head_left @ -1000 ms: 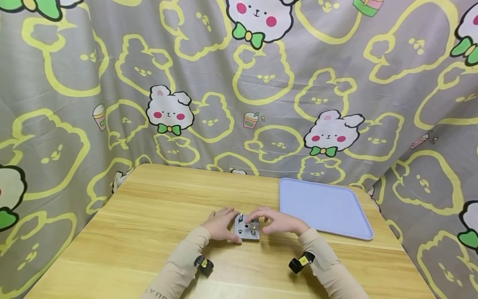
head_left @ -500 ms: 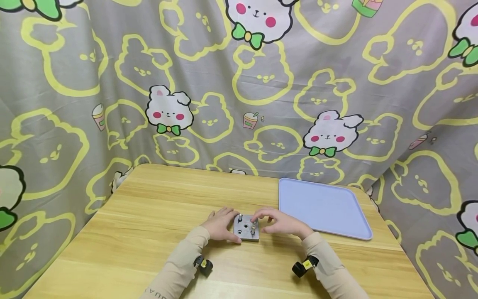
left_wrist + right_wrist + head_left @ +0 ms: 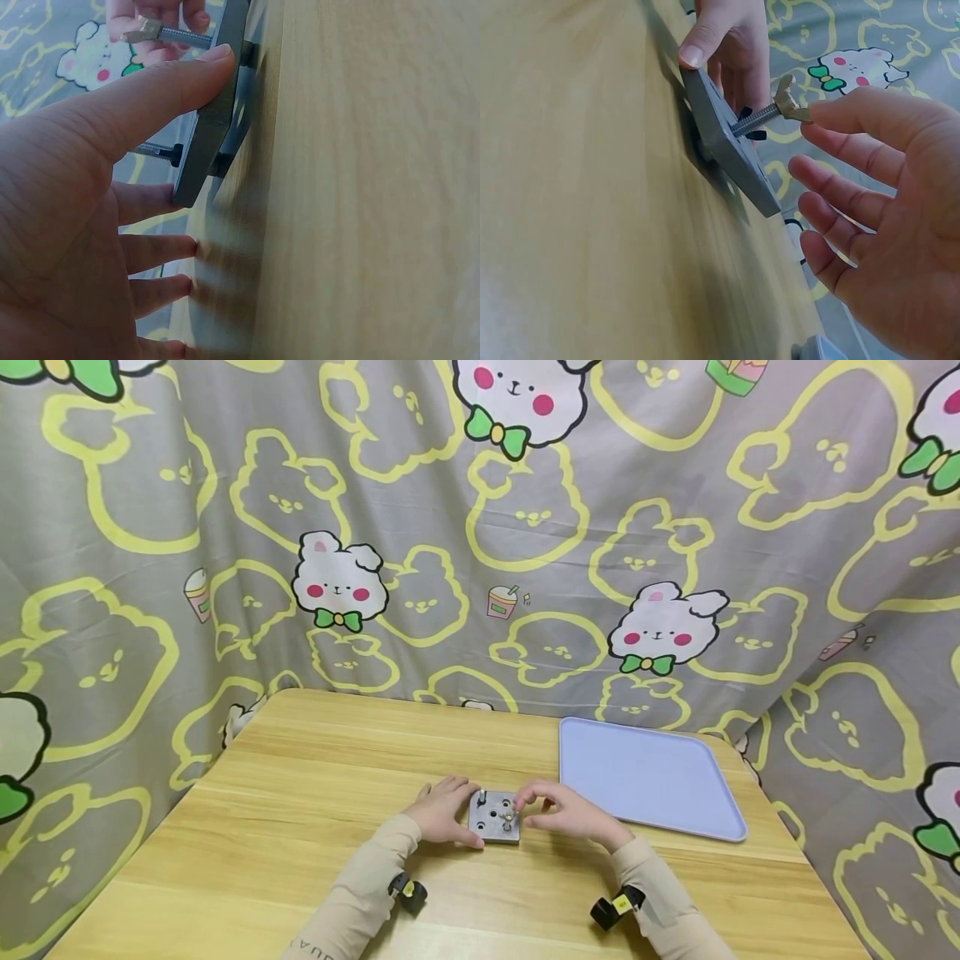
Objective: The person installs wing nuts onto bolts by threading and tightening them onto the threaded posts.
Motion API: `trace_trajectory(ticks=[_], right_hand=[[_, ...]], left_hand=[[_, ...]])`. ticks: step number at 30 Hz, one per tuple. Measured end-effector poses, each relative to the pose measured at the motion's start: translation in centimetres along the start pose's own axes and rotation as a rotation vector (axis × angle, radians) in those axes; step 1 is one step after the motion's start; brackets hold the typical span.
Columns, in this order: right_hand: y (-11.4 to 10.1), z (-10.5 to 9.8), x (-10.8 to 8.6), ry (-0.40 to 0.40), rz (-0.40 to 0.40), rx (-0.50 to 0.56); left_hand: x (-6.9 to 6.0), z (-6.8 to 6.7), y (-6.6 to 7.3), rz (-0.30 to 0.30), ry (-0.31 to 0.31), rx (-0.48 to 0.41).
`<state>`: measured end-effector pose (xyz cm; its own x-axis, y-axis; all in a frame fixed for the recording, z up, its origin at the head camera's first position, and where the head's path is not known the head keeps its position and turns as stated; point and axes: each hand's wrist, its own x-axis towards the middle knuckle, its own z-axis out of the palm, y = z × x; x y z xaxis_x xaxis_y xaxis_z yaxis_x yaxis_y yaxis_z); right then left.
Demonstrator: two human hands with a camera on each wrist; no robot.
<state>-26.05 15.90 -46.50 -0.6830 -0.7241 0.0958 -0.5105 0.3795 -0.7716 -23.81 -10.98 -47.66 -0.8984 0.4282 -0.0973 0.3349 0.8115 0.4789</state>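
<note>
A square grey metal plate [image 3: 483,829] with several holes lies on the wooden table. My left hand [image 3: 442,814] grips its left side, thumb on the near edge and fingers spread behind. Two threaded bolts stand up through the plate. The near right one carries a brass wing nut [image 3: 786,101] close to its top. My right hand [image 3: 566,814] pinches a wing of this nut between thumb and a finger, the other fingers loosely curled. On the far left bolt [image 3: 482,797] a small black nut [image 3: 177,155] sits low against the plate.
A pale blue tray [image 3: 652,777] lies at the back right of the table [image 3: 315,760], beyond my right hand. A patterned curtain [image 3: 420,527] hangs behind and beside the table. Each wrist carries a black camera.
My right hand has drawn back slightly to the right, its fingertips moving from over the plate to the wing nut's right side. The wing nut has turned. My left hand and the plate stay put.
</note>
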Motion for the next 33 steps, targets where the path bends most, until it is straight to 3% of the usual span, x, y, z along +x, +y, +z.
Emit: trace_trajectory(ticks=[13,23,33], right_hand=[[0.1,1.0,0.0,0.042,-0.007,0.01],[0.2,2.3,0.7,0.099,0.111,0.128],[0.2,2.6,1.0,0.125,0.065,0.099]], left_hand=[[0.0,-0.1,0.0,0.002,0.003,0.003],[-0.1,-0.1,0.1,0.006,0.006,-0.003],[0.0,-0.1,0.1,0.005,0.008,0.002]])
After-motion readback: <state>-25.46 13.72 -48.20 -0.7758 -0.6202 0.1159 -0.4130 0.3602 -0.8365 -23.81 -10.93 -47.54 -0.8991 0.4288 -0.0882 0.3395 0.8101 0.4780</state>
